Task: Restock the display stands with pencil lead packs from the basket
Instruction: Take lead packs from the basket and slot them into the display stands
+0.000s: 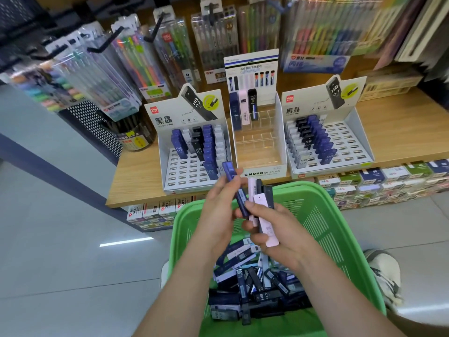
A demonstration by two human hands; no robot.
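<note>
While both hands hang above the green slatted plastic basket (323, 215), the left hand (217, 210) pinches one dark blue pencil lead pack (230, 171). The right hand (279, 234) is curled round a fan of packs, a pale pink one (266, 220) on top. More packs lie loose in the basket, one reading "HB 0.7".

The blue pack's long axis points up and away toward the front edge of the wooden table (136, 176). Just beyond its tip is the left white cardboard stand (170, 176), whose near slots are empty, so the left hand looks best placed. That stand reads "deli", "黑晶" and "HB 0.7". The clear middle stand (261, 172) reads "MONO graph MG".
</note>
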